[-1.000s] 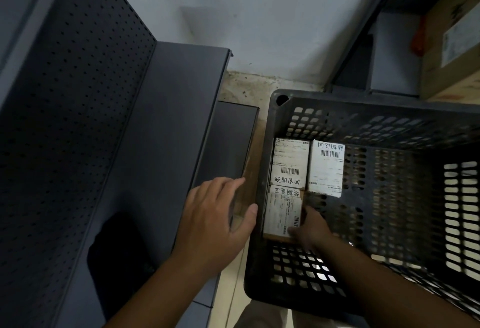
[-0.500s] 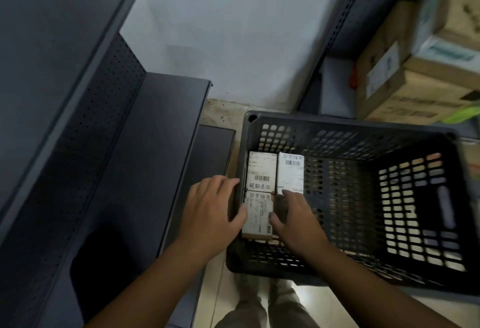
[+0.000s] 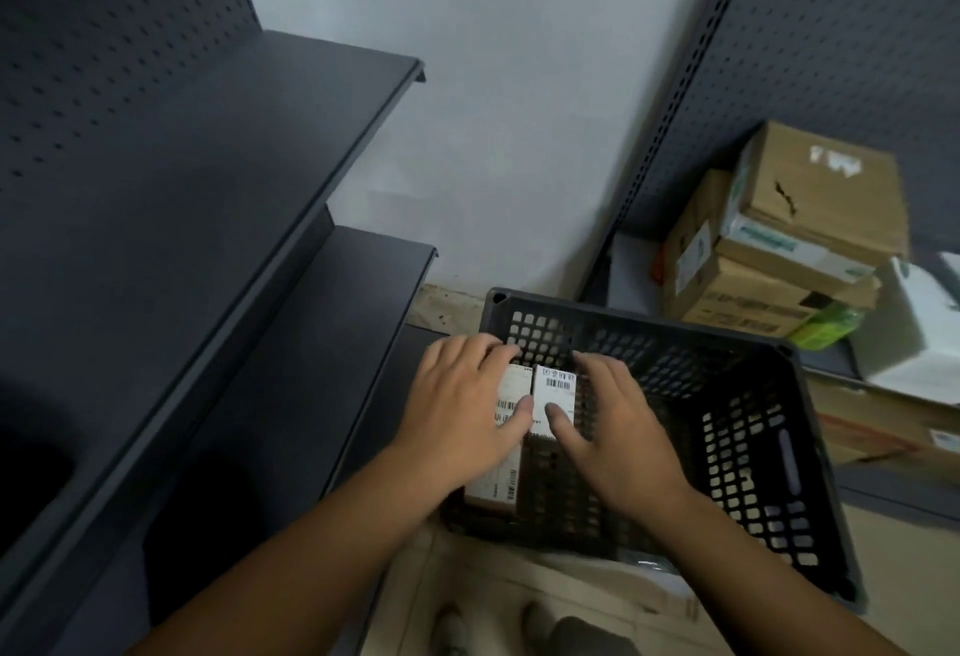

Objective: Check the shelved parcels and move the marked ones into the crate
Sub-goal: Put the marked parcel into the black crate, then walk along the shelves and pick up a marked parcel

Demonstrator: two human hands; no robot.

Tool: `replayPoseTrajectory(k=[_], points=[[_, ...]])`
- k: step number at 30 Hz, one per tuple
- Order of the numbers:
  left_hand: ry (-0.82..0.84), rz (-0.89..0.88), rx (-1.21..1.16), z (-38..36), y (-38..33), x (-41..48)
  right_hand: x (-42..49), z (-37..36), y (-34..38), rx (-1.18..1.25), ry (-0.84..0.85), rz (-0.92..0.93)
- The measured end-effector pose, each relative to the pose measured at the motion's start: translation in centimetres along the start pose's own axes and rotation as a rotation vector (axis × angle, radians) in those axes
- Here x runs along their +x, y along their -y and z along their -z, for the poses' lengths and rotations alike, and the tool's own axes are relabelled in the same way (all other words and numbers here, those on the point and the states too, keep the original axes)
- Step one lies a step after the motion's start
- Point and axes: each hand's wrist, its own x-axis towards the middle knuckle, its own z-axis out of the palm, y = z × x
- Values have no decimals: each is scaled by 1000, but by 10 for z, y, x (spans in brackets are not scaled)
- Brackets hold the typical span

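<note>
You are facing the dark shelving (image 3: 208, 239) on your left, its two boards in view showing no parcels. The black crate (image 3: 753, 447) is sitting on the floor ahead of you. The stacked cardboard boxes (image 3: 779, 250) are waiting on the right-hand shelf (likely the next lot to check).

By my reading you are settling marked parcels into the crate's left end, not fetching. Your left hand (image 3: 462, 411) is lying flat over the far-left parcel (image 3: 511, 385) and part of the near parcel (image 3: 496, 489), fingers straight and gripping nothing. Your right hand (image 3: 618, 426) is spreading loosely beside the far-right parcel (image 3: 556, 390), thumb touching its label, nothing pinched. All three parcels are lying label-up, side by side, against the crate's left wall.

The next move is calling for lifting both hands clear and turning to the boxes.

Your left hand is covering most of the handwritten marks, the barcodes are reading too small, and the right edge is blurring.
</note>
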Motion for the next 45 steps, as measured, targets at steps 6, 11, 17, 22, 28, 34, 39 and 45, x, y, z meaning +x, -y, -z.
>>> replayPoseTrajectory(k=[6, 11, 17, 22, 28, 34, 39, 45], points=[[-232, 104, 19, 68, -12, -16, 23, 63, 42, 16, -67, 283], [-401, 258, 114, 117, -25, -50, 38, 92, 85, 108, -25, 530], [-586, 550, 237, 152, -63, -115, 27, 106, 131, 271, 86, 859], [-643, 752, 334, 165, -105, -181, -13, 102, 158, 376, 204, 1012], [-732, 997, 471, 185, -163, -288, -101, 104, 217, 497, 366, 1258], [-820, 1219, 604, 200, -227, -397, -203, 114, 264, 548, 507, 1475], [-856, 1404, 680, 199, -287, -486, -303, 121, 294, 594, 613, 1635], [-890, 1582, 767, 200, -363, -580, -427, 138, 316, 623, 700, 1827]])
